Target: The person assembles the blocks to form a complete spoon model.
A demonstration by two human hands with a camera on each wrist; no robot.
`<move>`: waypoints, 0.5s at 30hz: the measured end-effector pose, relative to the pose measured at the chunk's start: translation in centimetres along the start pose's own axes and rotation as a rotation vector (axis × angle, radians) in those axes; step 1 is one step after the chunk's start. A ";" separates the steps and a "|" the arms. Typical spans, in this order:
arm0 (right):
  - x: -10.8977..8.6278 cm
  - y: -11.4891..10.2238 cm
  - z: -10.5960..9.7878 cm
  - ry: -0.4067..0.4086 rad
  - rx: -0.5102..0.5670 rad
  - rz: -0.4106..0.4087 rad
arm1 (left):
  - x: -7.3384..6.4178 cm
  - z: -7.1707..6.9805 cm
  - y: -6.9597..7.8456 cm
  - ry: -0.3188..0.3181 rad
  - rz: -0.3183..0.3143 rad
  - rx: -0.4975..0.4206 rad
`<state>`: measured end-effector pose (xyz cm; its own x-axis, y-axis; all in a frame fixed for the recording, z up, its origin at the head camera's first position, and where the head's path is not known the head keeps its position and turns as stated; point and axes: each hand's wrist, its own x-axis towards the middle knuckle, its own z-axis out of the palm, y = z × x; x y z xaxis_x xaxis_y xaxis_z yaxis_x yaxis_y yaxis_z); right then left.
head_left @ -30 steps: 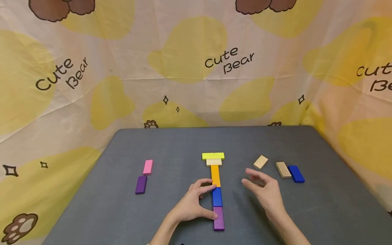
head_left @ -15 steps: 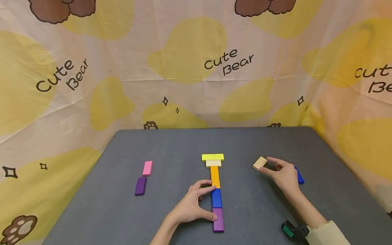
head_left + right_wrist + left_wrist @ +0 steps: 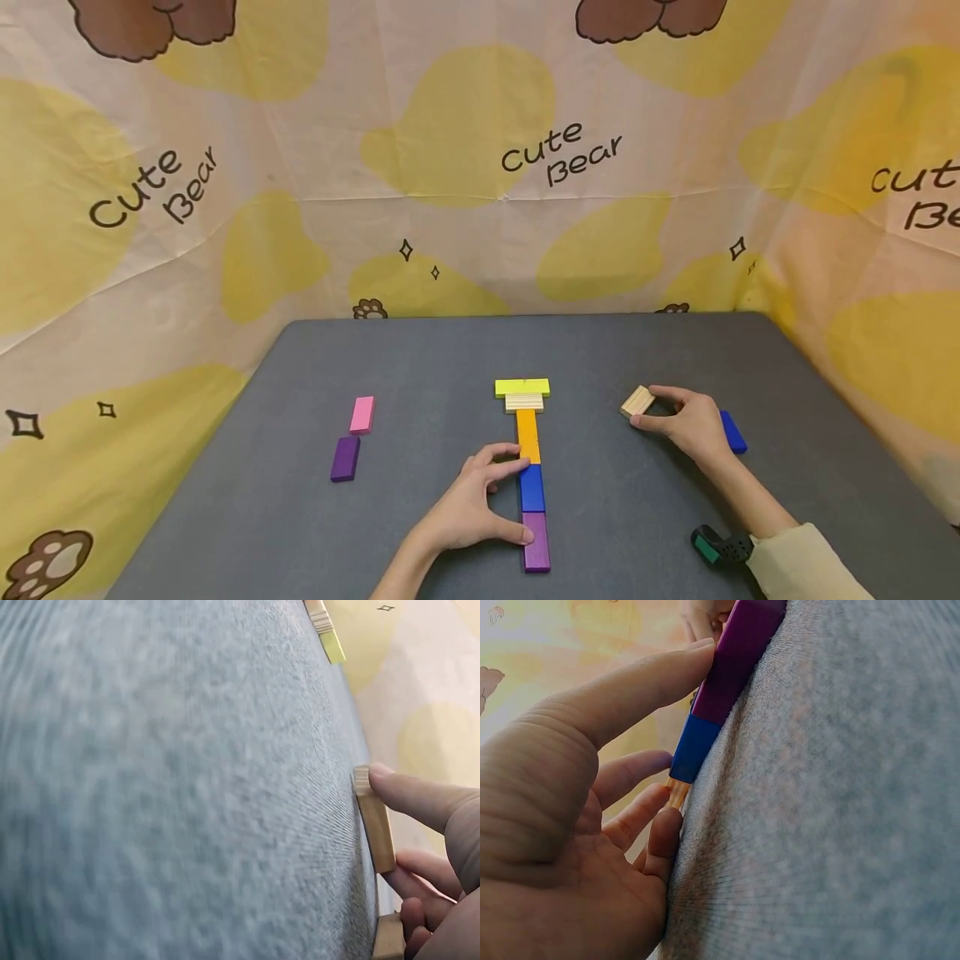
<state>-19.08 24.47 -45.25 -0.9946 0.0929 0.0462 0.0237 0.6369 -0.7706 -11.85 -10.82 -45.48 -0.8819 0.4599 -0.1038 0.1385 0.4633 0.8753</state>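
Observation:
A straight row of blocks lies flat on the grey table: purple (image 3: 537, 554), blue (image 3: 532, 492) and orange (image 3: 527, 429), capped by plain wood (image 3: 523, 402) and yellow-green (image 3: 522, 387) blocks set crosswise. My left hand (image 3: 468, 508) touches the row's left side, thumb on the purple block, relaxed fingers by the blue and orange ones. To the right, my right hand (image 3: 693, 425) pinches a plain wooden block (image 3: 637, 401) between thumb and finger; the block appears to rest on the table. Another wooden block (image 3: 388, 937), hidden behind that hand in the head view, shows in the right wrist view.
A pink block (image 3: 362, 415) and a dark purple block (image 3: 345, 459) lie on the left. On the right, a blue block (image 3: 733, 432) is beside my right hand. Printed cloth (image 3: 480, 233) walls the table's back and sides.
My right hand has moved right and away from me to the plain wooden block and now pinches it. The left hand has stayed at the row.

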 end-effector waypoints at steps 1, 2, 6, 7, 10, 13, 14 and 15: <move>0.0 0.0 0.1 0.003 -0.003 -0.002 | 0.0 0.0 0.0 -0.001 0.000 0.000; 0.0 0.0 0.1 0.007 -0.006 -0.005 | 0.0 0.0 0.0 -0.002 0.001 0.000; -0.1 -0.1 0.3 0.026 -0.032 -0.018 | -0.1 0.1 0.0 -0.006 -0.002 0.005; -0.1 -0.1 0.4 0.029 -0.040 -0.020 | -0.1 0.1 0.0 -0.006 -0.003 0.006; 0.0 -0.2 0.4 0.037 -0.056 -0.024 | -0.1 0.1 0.0 -0.003 -0.002 0.006; 0.0 -0.3 0.4 0.038 -0.063 -0.018 | -0.1 0.0 0.1 -0.002 -0.003 0.000; 0.0 -0.3 0.4 0.036 -0.062 -0.016 | -0.1 0.0 0.1 -0.003 -0.003 -0.001; 0.0 -0.3 0.5 0.034 -0.061 -0.013 | -0.1 0.0 0.1 -0.003 -0.006 -0.003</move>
<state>-19.16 23.93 -45.31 -0.9909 0.1095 0.0784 0.0178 0.6834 -0.7298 -11.76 -10.83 -45.38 -0.8815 0.4590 -0.1104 0.1318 0.4638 0.8761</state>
